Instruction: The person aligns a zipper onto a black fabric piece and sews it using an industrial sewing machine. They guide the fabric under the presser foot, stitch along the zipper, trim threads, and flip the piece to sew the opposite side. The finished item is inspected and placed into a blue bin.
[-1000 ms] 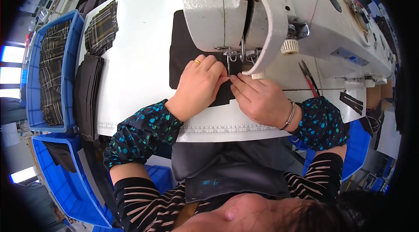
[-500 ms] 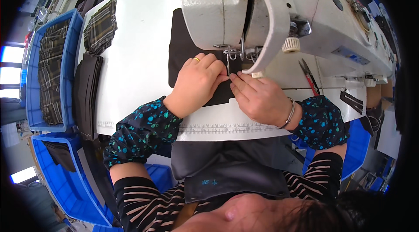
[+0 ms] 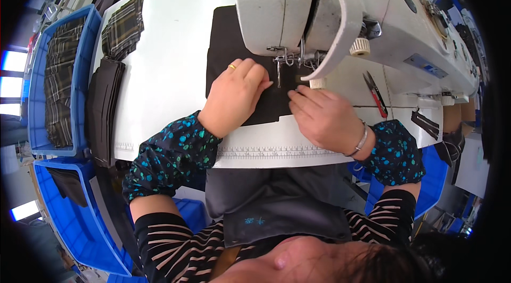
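Note:
A dark brown fabric piece (image 3: 226,62) lies on the white table, partly under the head of a white sewing machine (image 3: 261,22). A short, narrow strip with a light toothed look (image 3: 279,75) runs toward me from the presser foot area, on the fabric. My left hand (image 3: 237,91) rests on the fabric left of this strip, its fingers curled and thumb against forefinger; whatever the pinch may hold is too small to see. To the right of the strip, my right hand (image 3: 326,118) lies with fingers stretched out, fingertips at the fabric.
Red-handled thread snips (image 3: 377,96) and short dark zipper-like strips (image 3: 426,123) lie at right. Plaid pieces (image 3: 122,26) and stacked dark pieces (image 3: 104,107) sit at left, beside a blue bin (image 3: 80,147) of plaid cloth. A ruler strip (image 3: 266,152) lines the front edge.
My hands, fingertips together at the strip before, have moved apart: the left slightly left, the right to the right and down. The strip now shows uncovered between them.

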A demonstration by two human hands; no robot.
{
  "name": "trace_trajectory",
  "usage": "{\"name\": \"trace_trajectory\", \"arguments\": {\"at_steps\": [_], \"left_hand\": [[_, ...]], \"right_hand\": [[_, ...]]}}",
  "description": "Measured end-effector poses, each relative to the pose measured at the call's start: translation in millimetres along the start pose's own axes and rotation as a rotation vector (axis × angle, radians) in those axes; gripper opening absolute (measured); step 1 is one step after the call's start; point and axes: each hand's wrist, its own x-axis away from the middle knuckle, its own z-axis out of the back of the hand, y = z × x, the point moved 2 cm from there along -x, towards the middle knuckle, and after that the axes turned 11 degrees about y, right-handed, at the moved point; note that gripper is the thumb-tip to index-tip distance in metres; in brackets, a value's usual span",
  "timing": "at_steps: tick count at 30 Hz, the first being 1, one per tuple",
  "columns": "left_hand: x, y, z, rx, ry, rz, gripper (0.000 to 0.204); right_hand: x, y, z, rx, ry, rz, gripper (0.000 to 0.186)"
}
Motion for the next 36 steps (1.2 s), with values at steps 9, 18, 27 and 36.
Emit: {"name": "trace_trajectory", "arguments": {"at_steps": [9, 18, 27, 36], "left_hand": [[32, 35, 12, -0.210, -0.096, -0.220, 0.051], [28, 39, 15, -0.202, -0.135, -0.157, 0.056], [32, 37, 13, -0.183, -0.134, -0.136, 0.058], [31, 38, 13, -0.193, -0.129, -0.148, 0.058]], "right_hand": [[94, 46, 59, 0.518, -0.180, -0.561, 0.029], [11, 30, 38, -0.209, 0.024, -0.665, 0.022], [-5, 20, -12, -0.220, -0.249, -0.551, 0.039], [2, 19, -20, -0.227, -0.236, -0.534, 0.038]]}}
